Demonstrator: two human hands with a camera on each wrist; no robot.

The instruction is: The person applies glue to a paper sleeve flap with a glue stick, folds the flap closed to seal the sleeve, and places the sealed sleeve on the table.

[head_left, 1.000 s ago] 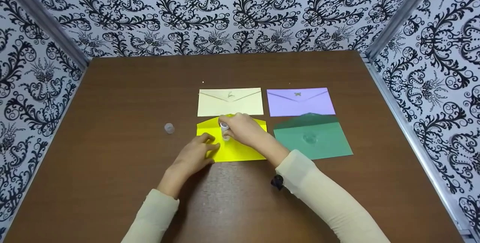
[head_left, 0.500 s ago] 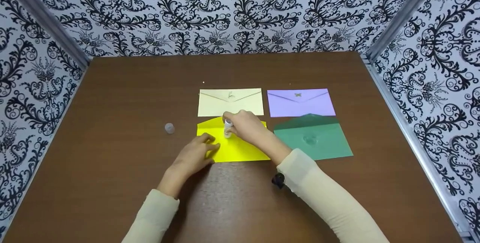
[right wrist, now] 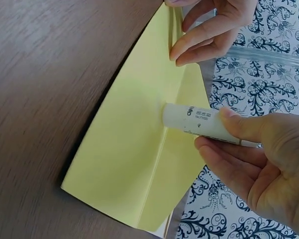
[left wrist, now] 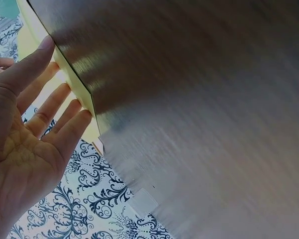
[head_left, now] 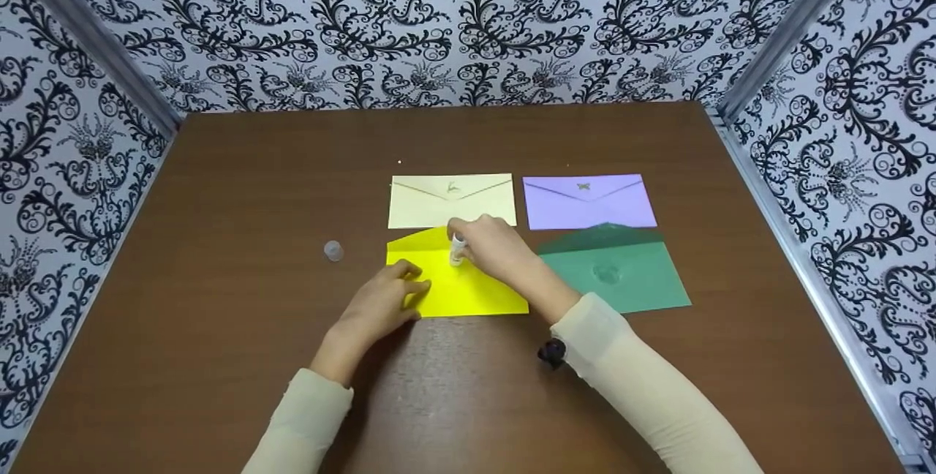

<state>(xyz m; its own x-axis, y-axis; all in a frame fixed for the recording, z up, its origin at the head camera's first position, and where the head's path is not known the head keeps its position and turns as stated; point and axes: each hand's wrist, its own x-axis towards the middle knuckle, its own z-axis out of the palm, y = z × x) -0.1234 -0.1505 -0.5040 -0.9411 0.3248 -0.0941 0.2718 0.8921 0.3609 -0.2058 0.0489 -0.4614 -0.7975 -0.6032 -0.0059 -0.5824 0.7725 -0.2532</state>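
- Yellow rectangular paper envelope: mid-counter, flap open; white cylindrical stick, probably glue, end down near fold.
- Right hand pinches stick, fingers and thumb; left hand, 8 o'clock, fingers spread on envelope.
- Cream paper envelope, 12 o'clock, lilac paper envelope, 2 o'clock: flaps down, apparently done. Green paper envelope, 3 o'clock: open, likely left.
- Stick's lettering: right wrist view only.

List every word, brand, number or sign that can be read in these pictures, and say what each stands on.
"deli", probably, on the white cylindrical tube in the right hand.
"No.", same tube; the digits after it are too small to read surely.
Other print on the tube: too blurred.
Pale cream paper envelope and lilac paper envelope: a small emblem each, no readable words.
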